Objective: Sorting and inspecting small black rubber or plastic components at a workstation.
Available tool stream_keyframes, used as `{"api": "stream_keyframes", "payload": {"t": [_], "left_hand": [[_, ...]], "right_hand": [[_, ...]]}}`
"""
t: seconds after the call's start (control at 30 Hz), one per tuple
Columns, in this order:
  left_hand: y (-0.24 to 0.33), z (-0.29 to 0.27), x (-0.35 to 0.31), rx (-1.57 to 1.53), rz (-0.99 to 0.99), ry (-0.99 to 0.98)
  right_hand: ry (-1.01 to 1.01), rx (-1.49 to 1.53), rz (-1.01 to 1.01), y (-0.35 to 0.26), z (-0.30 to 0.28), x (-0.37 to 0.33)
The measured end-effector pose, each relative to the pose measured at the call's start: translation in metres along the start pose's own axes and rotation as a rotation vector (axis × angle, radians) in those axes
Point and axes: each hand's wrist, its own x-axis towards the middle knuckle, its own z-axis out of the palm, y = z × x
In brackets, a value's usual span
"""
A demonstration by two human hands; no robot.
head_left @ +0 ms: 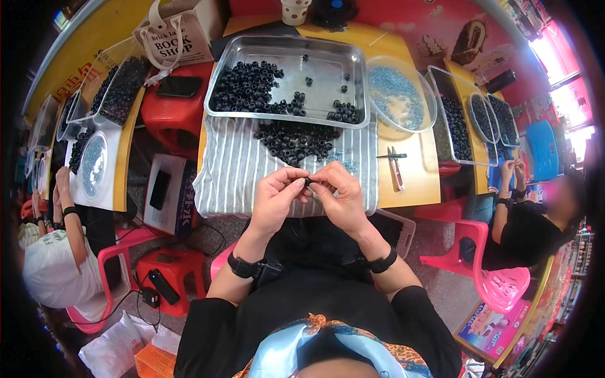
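My left hand (279,194) and my right hand (340,194) meet over the near edge of the striped cloth. Their fingertips pinch one small round black part (307,181) between them; its finer shape is hidden. Just beyond lies a heap of the same black ring-like parts (296,142) on the grey and white cloth (230,165). Beside that heap, a few tiny clear-blue pieces (343,160) are scattered near my right hand. Behind the cloth stands a clear plastic bin (340,60) with many more black parts, mostly at its left.
A round clear tray (430,104) of tiny blue pieces sits right of the bin. Thread snips (395,169) lie on the yellow table (419,183). Red stools (170,268) and a phone (179,86) are at the left. Other people work at tables on both sides.
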Motion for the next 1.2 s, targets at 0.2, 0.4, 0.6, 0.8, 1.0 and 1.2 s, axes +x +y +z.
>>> {"api": "stream_keyframes", "payload": {"t": [0.2, 0.4, 0.6, 0.8, 1.0, 1.2], "left_hand": [[0.001, 0.004, -0.003, 0.11, 0.033, 0.02], [-0.004, 0.005, 0.0, 0.153, 0.083, 0.053], [-0.002, 0.008, -0.002, 0.135, 0.068, 0.046], [0.001, 0.0, -0.005, 0.079, -0.028, 0.033], [0.002, 0.001, -0.007, 0.125, -0.027, 0.029], [0.008, 0.004, -0.006, 0.152, -0.08, 0.032]], "right_hand": [[0.016, -0.036, -0.074, 0.005, 0.001, -0.003], [0.014, 0.03, -0.001, 0.007, -0.003, -0.007], [-0.005, 0.005, -0.055, 0.0, -0.003, -0.005], [-0.008, -0.123, -0.232, 0.006, -0.001, -0.01], [0.013, -0.14, -0.247, 0.003, 0.0, -0.012], [0.009, -0.215, -0.34, 0.006, 0.0, -0.013]]}}
